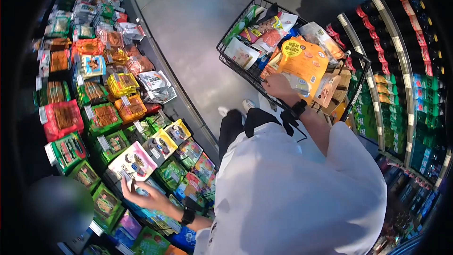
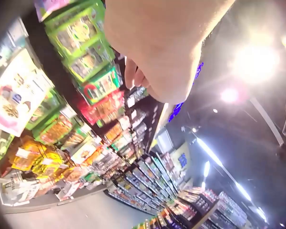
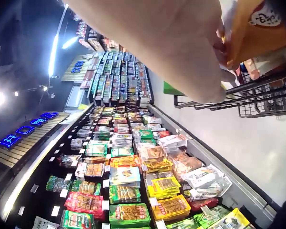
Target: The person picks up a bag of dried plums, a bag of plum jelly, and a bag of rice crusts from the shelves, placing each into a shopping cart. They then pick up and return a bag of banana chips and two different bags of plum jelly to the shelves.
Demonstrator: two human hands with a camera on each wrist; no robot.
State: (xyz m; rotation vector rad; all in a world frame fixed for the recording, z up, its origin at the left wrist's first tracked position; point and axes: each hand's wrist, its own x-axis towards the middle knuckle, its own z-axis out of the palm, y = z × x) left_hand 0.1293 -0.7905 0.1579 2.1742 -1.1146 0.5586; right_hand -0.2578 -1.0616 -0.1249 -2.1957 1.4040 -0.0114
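Note:
My left hand is just below a white and pink snack bag on the sloping display at left, its fingers loosely bent and its fingertips near the bag's lower edge. In the left wrist view, the same white bag lies apart from the left hand, with nothing seen in the fingers. Over the shopping cart, my right hand grips the lower left edge of a large orange snack bag. The right wrist view shows its fingers at the side of the orange bag.
Other packets fill the cart. Rows of packaged snacks with price tags cover the display along a metal edge. Shelves of bottles stand close on the right. Grey floor runs between display and cart.

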